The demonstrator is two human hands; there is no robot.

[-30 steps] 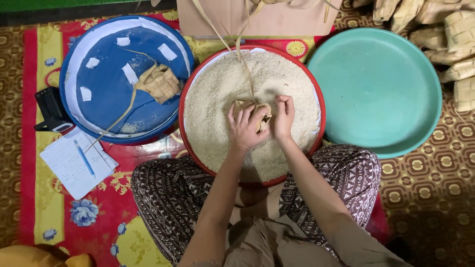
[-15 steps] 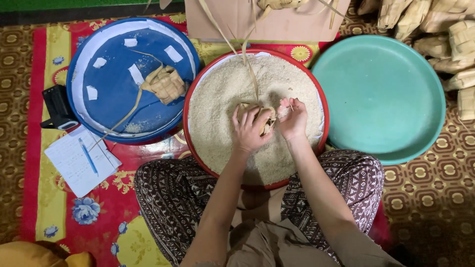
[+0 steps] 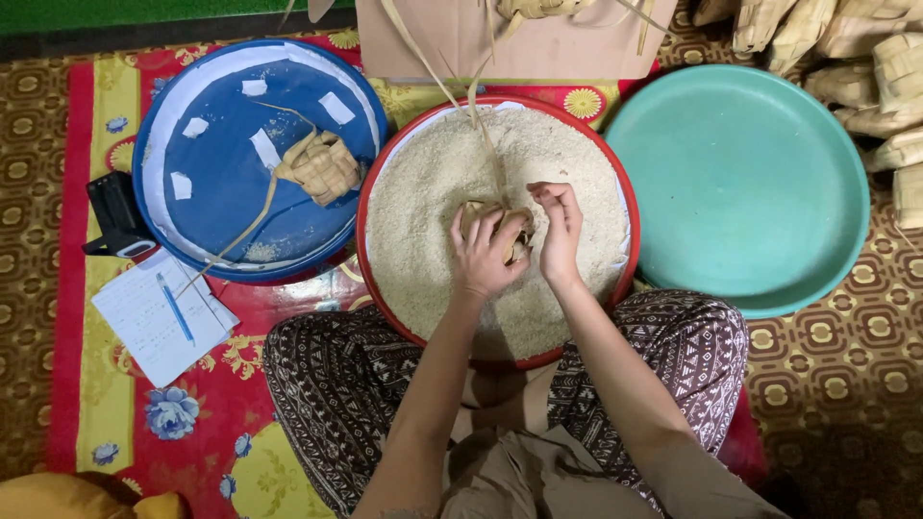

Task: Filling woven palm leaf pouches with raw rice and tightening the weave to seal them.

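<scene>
- Woven palm-leaf strips, pale tan, make up the small pouch (image 3: 500, 229) held over the middle of the rice basin; it is mostly covered by fingers, so its exact shape is hard to tell.
- From the pouch, long loose leaf strips (image 3: 481, 125) run up and away from the person, so its long axis points toward the far edge of the view.
- Left hand (image 3: 486, 252) wraps the pouch from the near side, fingers curled and clamped on it.
- Right hand (image 3: 558, 231) sits just beside it, fingertips pinched together at the pouch's right edge; it seems to hold rice grains, though the view is too small to be sure.
- Round red-rimmed basin (image 3: 370, 279) is filled with grainy white uncooked rice (image 3: 423, 192) and rests against the person's crossed legs in patterned trousers (image 3: 336, 384).
- To the left lies a round blue tray (image 3: 212, 183), smooth, bearing a finished woven pouch (image 3: 322, 165) with a trailing strip and a few white paper scraps.
- To the right sits a smooth teal basin (image 3: 740, 183).
- At the top right, a heap of woven leaf cases (image 3: 865, 67).
- Near the left edge, a notepad with a blue pen (image 3: 175, 309) lies on the red floral mat (image 3: 192, 423), beside a black device (image 3: 115, 213).
</scene>
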